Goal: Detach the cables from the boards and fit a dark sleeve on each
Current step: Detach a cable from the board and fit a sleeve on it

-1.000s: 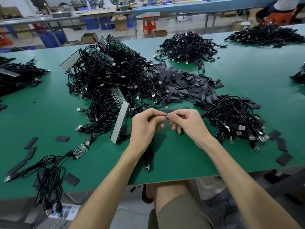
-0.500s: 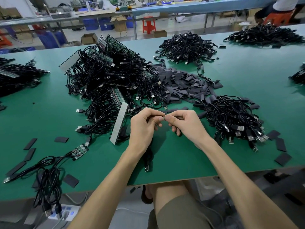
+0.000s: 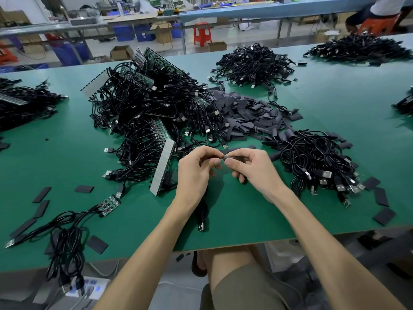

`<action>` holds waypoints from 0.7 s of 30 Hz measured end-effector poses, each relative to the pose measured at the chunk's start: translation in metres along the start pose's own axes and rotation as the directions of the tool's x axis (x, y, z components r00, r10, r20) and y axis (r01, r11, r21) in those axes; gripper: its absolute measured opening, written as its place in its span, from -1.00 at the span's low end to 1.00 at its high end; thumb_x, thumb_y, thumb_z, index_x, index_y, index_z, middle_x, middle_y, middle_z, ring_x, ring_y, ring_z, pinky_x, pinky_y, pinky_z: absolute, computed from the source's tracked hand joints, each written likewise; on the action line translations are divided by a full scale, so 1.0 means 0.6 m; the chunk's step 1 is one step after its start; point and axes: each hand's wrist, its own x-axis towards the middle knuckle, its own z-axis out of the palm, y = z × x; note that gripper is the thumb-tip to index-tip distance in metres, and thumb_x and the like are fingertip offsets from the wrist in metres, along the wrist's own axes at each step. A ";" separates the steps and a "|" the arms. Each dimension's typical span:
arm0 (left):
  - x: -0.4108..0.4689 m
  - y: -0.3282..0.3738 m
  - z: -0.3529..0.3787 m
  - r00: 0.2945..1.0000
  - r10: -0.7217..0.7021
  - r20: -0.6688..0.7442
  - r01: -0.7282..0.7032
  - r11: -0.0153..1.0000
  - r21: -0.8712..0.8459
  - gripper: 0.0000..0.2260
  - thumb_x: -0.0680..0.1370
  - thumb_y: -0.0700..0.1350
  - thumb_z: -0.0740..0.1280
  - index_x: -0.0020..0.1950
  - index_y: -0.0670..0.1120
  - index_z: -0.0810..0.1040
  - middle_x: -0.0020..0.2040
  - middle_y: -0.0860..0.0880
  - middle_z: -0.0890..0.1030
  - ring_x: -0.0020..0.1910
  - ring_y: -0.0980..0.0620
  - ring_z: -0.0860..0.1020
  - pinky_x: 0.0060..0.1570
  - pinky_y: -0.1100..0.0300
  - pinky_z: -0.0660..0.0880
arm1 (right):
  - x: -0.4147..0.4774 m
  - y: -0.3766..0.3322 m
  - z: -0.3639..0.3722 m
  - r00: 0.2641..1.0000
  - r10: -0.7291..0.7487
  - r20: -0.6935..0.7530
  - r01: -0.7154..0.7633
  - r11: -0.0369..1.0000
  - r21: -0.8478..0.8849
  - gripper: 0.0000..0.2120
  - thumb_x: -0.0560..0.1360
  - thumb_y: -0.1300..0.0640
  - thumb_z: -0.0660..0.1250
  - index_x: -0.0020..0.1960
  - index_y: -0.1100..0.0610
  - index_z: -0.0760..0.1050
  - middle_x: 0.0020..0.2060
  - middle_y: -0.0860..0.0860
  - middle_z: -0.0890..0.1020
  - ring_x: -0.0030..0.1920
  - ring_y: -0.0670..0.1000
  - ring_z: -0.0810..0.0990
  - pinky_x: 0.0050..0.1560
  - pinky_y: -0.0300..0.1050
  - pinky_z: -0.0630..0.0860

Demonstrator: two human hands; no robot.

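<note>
Now left hand [image 3: 196, 170] pinches the cable [image 3: 201, 213] near its end; right hand [image 3: 253, 170] pinches the sleeve [image 3: 227, 156] just right of it, long axis left-right.

1. Two hands: the left hand [image 3: 196, 175] and the right hand [image 3: 259, 173], pinching one cable [image 3: 202, 218] and one sleeve [image 3: 234, 151] between them.
2. Six cable heaps [image 3: 145, 108] on the green surface [image 3: 245, 220], plus one small bundle [image 3: 64, 240] at the front left.
3. One sleeve heap [image 3: 245, 113] in the middle.
4. Three loose sleeves [image 3: 381, 196] by the right front edge, and at least five flat sleeves [image 3: 42, 194] at the left front.
5. One small board [image 3: 109, 202] lying apart; those in the big heap I can't count.
6. Two stools: a red stool [image 3: 202, 33] and an orange stool [image 3: 377, 23] under one seated person [image 3: 384, 5].
7. At least three cardboard boxes [image 3: 121, 52] on the floor.
</note>
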 end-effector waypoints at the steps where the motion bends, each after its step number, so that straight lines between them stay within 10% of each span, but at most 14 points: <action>1: 0.001 -0.001 0.000 1.000 -0.011 -0.004 0.011 1.000 -0.011 -0.81 0.56 -0.43 0.34 -0.05 -0.18 0.66 -0.21 -0.06 0.67 -0.27 0.03 0.62 -0.28 0.03 0.60 | 0.000 0.000 0.001 1.000 -0.005 0.002 0.005 1.000 0.006 -0.92 0.54 0.24 0.47 0.00 0.09 0.66 -0.36 -0.04 0.67 -0.46 -0.06 0.52 -0.43 -0.22 0.46; 7: 0.005 -0.006 0.004 0.999 -0.028 0.015 0.028 0.999 -0.016 -0.82 0.57 -0.39 0.36 -0.04 -0.12 0.64 -0.22 0.02 0.67 -0.25 0.00 0.63 -0.27 0.02 0.63 | -0.003 -0.004 -0.002 1.000 -0.018 -0.010 0.018 0.999 0.034 -0.91 0.57 0.27 0.44 0.01 0.12 0.67 -0.24 0.25 0.67 -0.34 0.13 0.54 -0.37 -0.13 0.48; 21: 0.003 -0.009 0.002 1.000 0.000 0.002 0.000 1.000 -0.003 -0.73 0.50 -0.51 0.31 -0.11 -0.17 0.67 -0.26 -0.14 0.65 -0.29 -0.09 0.63 -0.26 0.07 0.64 | -0.008 -0.009 -0.004 1.000 0.016 0.012 -0.016 1.000 -0.011 -0.88 0.56 0.31 0.43 0.07 0.16 0.65 -0.43 -0.06 0.64 -0.48 -0.12 0.50 -0.39 -0.26 0.47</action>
